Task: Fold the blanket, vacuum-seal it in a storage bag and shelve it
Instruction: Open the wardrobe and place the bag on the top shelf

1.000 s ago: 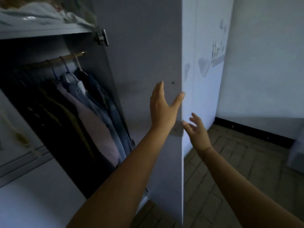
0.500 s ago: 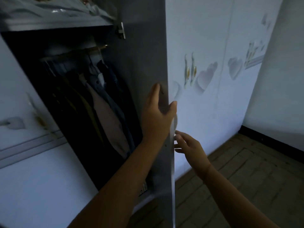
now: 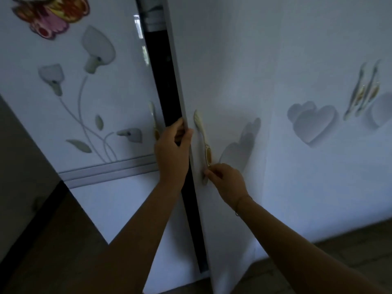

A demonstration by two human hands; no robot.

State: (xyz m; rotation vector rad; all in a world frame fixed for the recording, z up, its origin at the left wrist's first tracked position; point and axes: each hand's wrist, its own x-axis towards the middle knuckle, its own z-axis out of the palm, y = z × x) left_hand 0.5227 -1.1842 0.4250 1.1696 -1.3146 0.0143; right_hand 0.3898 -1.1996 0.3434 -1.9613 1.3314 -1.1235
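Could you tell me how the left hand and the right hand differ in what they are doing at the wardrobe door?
The left hand sits higher, wrapped around the door edge; the right hand sits lower at the foot of the door handle. The left hand's fingers reach into the dark gap; the right hand's stay on the door's front. Both touch the same door.

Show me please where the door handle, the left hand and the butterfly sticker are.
door handle (image 3: pixel 202 135): head view, middle of its pale shaft.
left hand (image 3: pixel 171 149): head view, back of the hand.
butterfly sticker (image 3: pixel 51 15): head view, its pink and yellow wing.
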